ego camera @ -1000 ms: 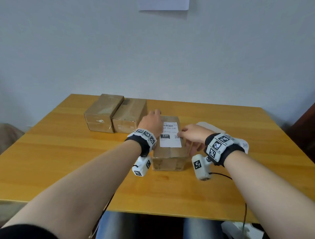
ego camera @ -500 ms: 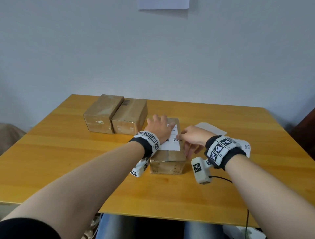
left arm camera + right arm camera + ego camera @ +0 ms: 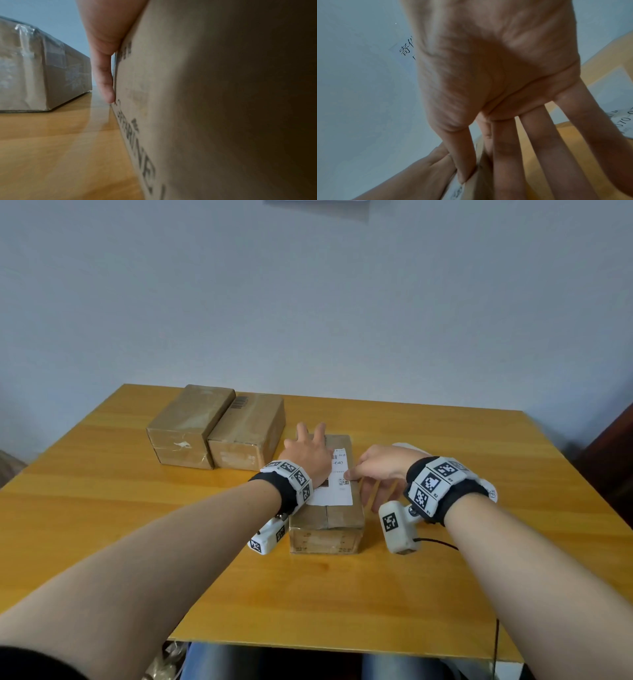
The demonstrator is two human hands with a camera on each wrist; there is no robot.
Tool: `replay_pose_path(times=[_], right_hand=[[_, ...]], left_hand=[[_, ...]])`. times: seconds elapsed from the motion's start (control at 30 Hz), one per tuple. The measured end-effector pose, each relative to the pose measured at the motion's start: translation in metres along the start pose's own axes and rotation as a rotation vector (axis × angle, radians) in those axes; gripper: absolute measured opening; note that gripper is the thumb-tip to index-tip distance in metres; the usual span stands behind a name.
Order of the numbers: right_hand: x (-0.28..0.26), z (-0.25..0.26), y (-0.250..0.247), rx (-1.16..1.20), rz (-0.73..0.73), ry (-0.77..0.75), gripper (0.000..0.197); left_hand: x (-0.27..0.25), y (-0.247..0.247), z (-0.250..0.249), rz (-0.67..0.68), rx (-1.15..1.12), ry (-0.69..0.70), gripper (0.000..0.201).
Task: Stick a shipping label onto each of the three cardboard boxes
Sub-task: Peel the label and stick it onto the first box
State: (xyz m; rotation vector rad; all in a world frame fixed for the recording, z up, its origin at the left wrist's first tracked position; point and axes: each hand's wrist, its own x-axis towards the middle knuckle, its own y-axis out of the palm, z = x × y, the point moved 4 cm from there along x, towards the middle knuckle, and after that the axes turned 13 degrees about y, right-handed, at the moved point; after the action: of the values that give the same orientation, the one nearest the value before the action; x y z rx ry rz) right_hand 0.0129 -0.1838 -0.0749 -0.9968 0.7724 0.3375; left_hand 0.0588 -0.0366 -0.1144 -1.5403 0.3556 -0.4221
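Head view: left hand flat on label; right hand fingertip-pressing.

A wooden table bears three cardboard boxes: two unlabelled ones side by side at the far left, and a labelled box nearer the middle, with loose white label sheets to its right.

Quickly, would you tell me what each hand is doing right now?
Left hand: open, flat on the label.
Right hand: open, thumb pressing the label's right edge.
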Motion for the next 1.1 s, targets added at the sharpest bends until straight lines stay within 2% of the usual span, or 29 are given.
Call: replay_pose_path(times=[0.1, 0.2, 0.3, 0.5, 0.63, 0.8, 0.93, 1.03, 1.1], right_hand=[[0.001, 0.008, -0.011, -0.127, -0.012, 0.017, 0.036], [0.006, 0.016, -0.020, -0.285, -0.004, 0.031, 0.040], [0.017, 0.021, -0.026, -0.300, 0.039, 0.050, 0.041], [0.029, 0.021, -0.030, -0.331, 0.040, 0.040, 0.050], [0.033, 0.015, -0.030, -0.291, 0.061, 0.047, 0.048], [0.039, 0.014, -0.031, -0.297, 0.084, 0.053, 0.045], [0.044, 0.011, -0.032, -0.302, 0.101, 0.057, 0.034], [0.044, 0.009, -0.030, -0.262, 0.137, 0.076, 0.036], [0.042, 0.008, -0.030, -0.243, 0.154, 0.081, 0.037]], left_hand=[[0.001, -0.005, 0.004, -0.052, -0.128, -0.147, 0.047], [0.005, -0.004, 0.008, -0.059, -0.105, -0.172, 0.045], [0.012, -0.007, 0.013, -0.061, -0.103, -0.186, 0.043], [0.023, -0.011, 0.021, -0.078, -0.041, -0.178, 0.042], [0.033, -0.015, 0.025, -0.060, 0.008, -0.167, 0.048], [0.041, -0.019, 0.027, -0.011, 0.108, -0.080, 0.037], [0.047, -0.018, 0.035, -0.026, 0.077, -0.087, 0.031], [0.051, -0.017, 0.043, -0.057, -0.013, -0.095, 0.032], [0.052, -0.014, 0.048, -0.060, -0.026, -0.053, 0.038]])
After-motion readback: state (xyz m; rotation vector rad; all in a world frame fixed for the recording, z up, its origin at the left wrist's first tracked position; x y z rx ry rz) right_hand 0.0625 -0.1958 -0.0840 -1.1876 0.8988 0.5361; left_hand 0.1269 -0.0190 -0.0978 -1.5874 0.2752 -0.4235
